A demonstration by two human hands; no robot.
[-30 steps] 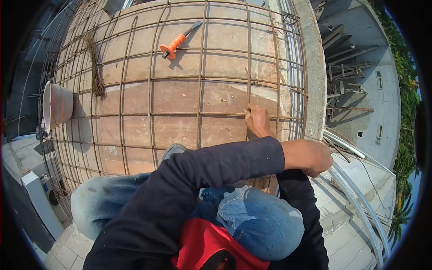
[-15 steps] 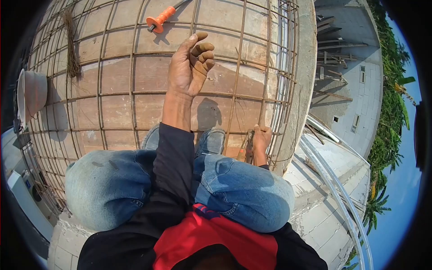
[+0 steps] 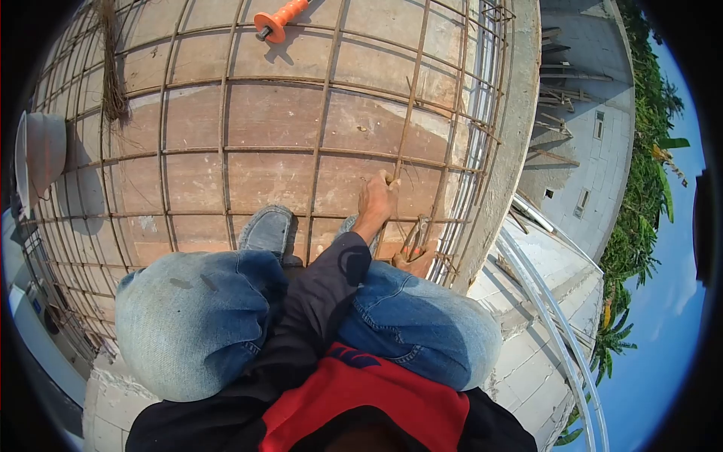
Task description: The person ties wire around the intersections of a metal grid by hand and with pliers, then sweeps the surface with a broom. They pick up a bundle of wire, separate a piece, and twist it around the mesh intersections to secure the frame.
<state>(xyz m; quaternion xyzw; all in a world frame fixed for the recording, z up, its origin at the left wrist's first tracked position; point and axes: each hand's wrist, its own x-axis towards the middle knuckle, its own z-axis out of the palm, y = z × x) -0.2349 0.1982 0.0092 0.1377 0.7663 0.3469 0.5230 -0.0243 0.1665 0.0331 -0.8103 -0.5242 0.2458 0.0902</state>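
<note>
My left hand (image 3: 379,199) is closed at a rusty rebar (image 3: 410,105), just below a crossing of the grid. Whether its fingers grip the bar or a thin wire beside it is hidden. Lower and to the right, my right hand (image 3: 414,261) is closed around the orange handles of a pair of pincers (image 3: 419,232). The jaws of the pincers point up, near a crossing bar (image 3: 444,221). A chisel with an orange hand guard (image 3: 280,20) lies farther up on the boards under the grid.
A bundle of tie wire (image 3: 113,68) hangs over the grid at upper left. A bucket (image 3: 44,154) stands at the far left. Pale pipes (image 3: 482,83) run along the concrete edge (image 3: 506,135) at right, with a drop beyond. My shoe (image 3: 267,230) stands between the bars.
My left hand has come down and right from above the grid, going from half-curled and raised to closed at the bar. My right hand has drawn slightly lower with the pincers, showing their jaws.
</note>
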